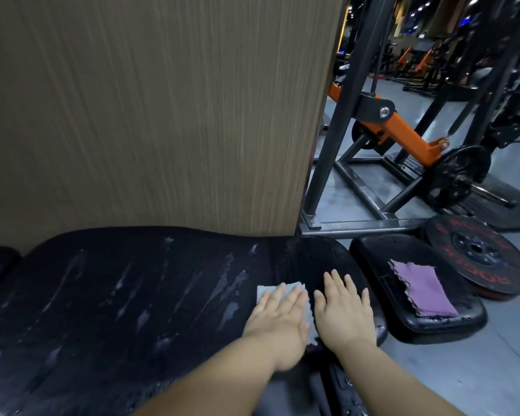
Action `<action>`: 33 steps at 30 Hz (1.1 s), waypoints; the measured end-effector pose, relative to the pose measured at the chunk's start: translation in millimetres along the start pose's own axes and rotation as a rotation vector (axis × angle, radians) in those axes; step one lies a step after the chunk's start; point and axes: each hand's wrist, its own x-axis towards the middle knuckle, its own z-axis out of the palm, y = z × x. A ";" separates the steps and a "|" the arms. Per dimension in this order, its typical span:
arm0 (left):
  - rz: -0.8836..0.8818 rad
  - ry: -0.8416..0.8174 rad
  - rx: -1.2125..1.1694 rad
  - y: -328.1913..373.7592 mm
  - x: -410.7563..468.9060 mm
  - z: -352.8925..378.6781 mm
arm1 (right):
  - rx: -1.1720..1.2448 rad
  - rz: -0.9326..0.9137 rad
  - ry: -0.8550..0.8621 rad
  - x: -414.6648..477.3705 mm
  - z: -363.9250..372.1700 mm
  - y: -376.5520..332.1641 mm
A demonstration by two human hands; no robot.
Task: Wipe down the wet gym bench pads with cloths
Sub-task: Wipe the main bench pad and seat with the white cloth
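Observation:
A long black bench pad stretches across the lower left, streaked with wet patches. My left hand lies flat with straight fingers on a pale blue cloth, pressing it onto the pad near its right end. Just to the right, my right hand rests flat on the bare pad, fingers spread. A smaller black seat pad sits further right, and a purple cloth lies spread on it.
A wood-grain wall panel rises directly behind the bench. A black and orange machine frame stands at the right. Weight plates lie on the grey floor beyond the seat pad.

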 end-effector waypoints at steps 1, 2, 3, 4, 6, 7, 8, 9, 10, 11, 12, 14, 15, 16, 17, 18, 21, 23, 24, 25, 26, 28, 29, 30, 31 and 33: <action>-0.010 0.000 -0.005 -2.5 4.9 -2.5 | 0.001 0.004 0.009 -0.1 0.5 -0.3; -0.020 -0.001 -0.008 -5.2 10.3 -5.0 | 0.001 0.004 0.014 0.1 0.8 0.1; -0.029 -0.003 -0.010 -8.0 15.9 -8.1 | 0.001 0.003 0.017 0.4 0.9 0.4; -0.037 -0.006 -0.012 -10.8 22.1 -11.2 | -0.001 0.001 0.021 0.7 1.1 0.7; -0.051 -0.013 -0.020 -16.3 35.0 -17.7 | -0.010 -0.004 0.031 0.9 2.1 0.7; -0.057 -0.016 -0.024 -19.0 41.5 -20.6 | -0.017 -0.006 0.037 1.1 2.6 0.2; -0.063 -0.018 -0.026 -21.4 48.0 -23.4 | -0.029 -0.011 0.042 1.3 2.8 -0.2; -0.069 -0.018 -0.028 -23.9 54.7 -26.2 | -0.048 -0.023 0.045 1.9 2.8 -0.6; -0.072 -0.018 -0.030 -26.2 61.0 -29.2 | -0.074 -0.047 0.049 2.3 2.4 -1.0; -0.076 -0.018 -0.030 -28.2 67.0 -32.0 | -0.104 -0.088 0.055 3.0 2.5 -1.2; -0.080 -0.017 -0.029 -30.2 72.6 -34.7 | -0.130 -0.137 0.052 4.4 2.8 -1.2; -0.089 -0.014 -0.030 -33.7 83.8 -39.7 | -0.131 -0.203 0.046 8.1 3.4 -0.3; -0.094 -0.011 -0.031 -35.5 89.0 -41.4 | -0.117 -0.213 0.046 9.7 3.5 0.0; -0.100 -0.008 -0.032 -36.9 93.7 -43.4 | -0.107 -0.215 0.046 10.8 3.5 0.2; -0.105 -0.006 -0.032 -38.4 98.5 -44.9 | -0.101 -0.212 0.047 11.6 4.5 0.6; -0.110 -0.004 -0.033 -39.7 102.8 -46.7 | -0.092 -0.209 0.052 11.9 5.1 1.1; -0.117 0.001 -0.020 -44.3 115.4 -50.1 | -0.051 -0.195 0.062 11.4 6.0 1.1; -0.122 0.006 -0.014 -47.6 122.9 -51.3 | -0.047 -0.184 0.060 11.4 6.4 1.5; -0.128 0.011 -0.014 -49.4 126.5 -52.1 | -0.045 -0.180 0.064 11.5 6.7 1.3; -0.135 0.016 -0.014 -51.0 130.3 -52.8 | -0.044 -0.178 0.068 11.6 6.9 1.1; -0.141 0.020 -0.019 -52.1 133.6 -53.9 | -0.044 -0.177 0.070 11.6 7.2 1.4; -0.155 0.022 -0.025 -53.6 138.8 -56.1 | -0.040 -0.176 0.073 12.3 8.0 1.9; -0.160 0.021 -0.023 -53.9 140.6 -56.7 | -0.041 -0.175 0.076 12.7 8.5 2.0; -0.161 0.019 -0.020 -53.9 141.6 -57.4 | -0.043 -0.174 0.079 13.0 8.6 2.0; -0.160 0.019 -0.019 -54.0 141.8 -57.5 | -0.044 -0.174 0.081 13.4 8.7 2.0; -0.153 0.019 -0.013 -53.5 139.1 -56.9 | -0.043 -0.171 0.085 13.3 9.0 2.0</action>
